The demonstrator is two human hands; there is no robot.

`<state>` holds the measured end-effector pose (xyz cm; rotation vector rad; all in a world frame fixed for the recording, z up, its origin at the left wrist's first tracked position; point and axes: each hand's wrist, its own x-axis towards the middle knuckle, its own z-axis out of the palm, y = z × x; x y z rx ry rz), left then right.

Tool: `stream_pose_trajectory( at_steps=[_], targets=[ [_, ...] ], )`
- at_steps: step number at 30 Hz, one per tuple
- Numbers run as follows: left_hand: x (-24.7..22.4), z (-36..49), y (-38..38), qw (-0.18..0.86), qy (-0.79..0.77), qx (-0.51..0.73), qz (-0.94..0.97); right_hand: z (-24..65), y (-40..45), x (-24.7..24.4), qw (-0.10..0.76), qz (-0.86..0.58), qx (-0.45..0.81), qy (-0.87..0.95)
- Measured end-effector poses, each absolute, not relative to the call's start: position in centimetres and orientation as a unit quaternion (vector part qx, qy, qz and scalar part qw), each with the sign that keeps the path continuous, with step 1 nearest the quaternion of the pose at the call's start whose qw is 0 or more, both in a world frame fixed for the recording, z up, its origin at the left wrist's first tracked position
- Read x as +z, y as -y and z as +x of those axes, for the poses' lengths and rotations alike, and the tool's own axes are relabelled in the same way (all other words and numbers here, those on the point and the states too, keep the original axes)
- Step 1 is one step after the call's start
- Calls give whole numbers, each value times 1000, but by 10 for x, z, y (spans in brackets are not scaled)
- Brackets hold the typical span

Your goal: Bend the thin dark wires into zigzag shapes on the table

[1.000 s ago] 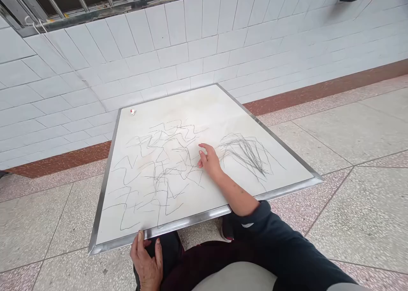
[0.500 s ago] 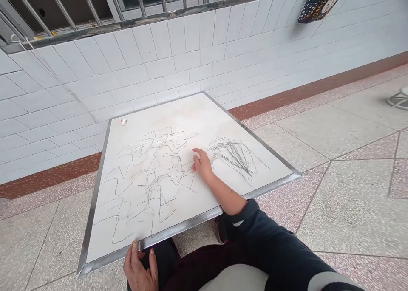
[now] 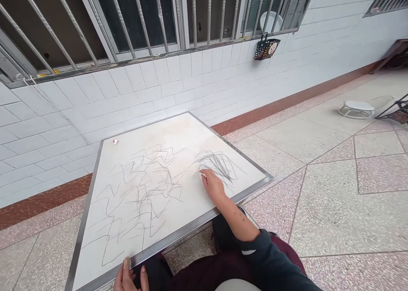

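A white-topped table (image 3: pixel 178 131) with metal edging has loose dark lines (image 3: pixel 140 189) scrawled over its left part. A denser dark scribble (image 3: pixel 216 163) lies at the right. My right hand (image 3: pixel 213 185) is closed in a pinch at the scribble's lower left end. Something small and pale may be between the fingertips, but I cannot make it out. My left hand (image 3: pixel 129 278) rests its fingertips on the near metal rim, thumb apart, partly cut off by the frame.
A small red-and-white object (image 3: pixel 115 142) sits at the table's far left corner. Behind stands a white tiled wall (image 3: pixel 143 95) with barred windows (image 3: pixel 137 19) and a hanging dotted basket (image 3: pixel 266 49). A low white stool (image 3: pixel 356 109) stands on the floor to the right.
My right hand has moved right, to the dense scribble, and its spread fingers have closed into a pinch. My left hand stays at the near rim. The view has tilted up and turned right.
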<state>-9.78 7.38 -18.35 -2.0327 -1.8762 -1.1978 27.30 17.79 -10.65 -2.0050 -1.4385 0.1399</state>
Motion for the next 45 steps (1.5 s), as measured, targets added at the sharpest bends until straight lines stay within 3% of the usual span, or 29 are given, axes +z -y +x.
stream_pose_trajectory(
  at_steps=[10, 23, 29, 40, 42, 45],
  targets=[
    [-172, -89, -62, 60, 621, -383, -681, 303, -183, -112, 179, -819, 80, 540],
    [-170, -90, -59, 40, 619, -399, -676, 300, -183, -92, 91, -818, 126, 553],
    [-165, -92, -53, 25, 617, -404, -675, 300, -172, -78, 172, -797, 111, 568],
    [-167, -101, -46, -16, 621, -441, -648, 285, -137, -41, 419, -677, 133, 591],
    [-167, -103, -45, -24, 620, -452, -641, 274, -126, -36, 487, -622, 198, 580],
    [-158, -95, -41, -50, 620, -487, -613, 253, -104, -29, 568, -495, 405, 518]
  ],
)
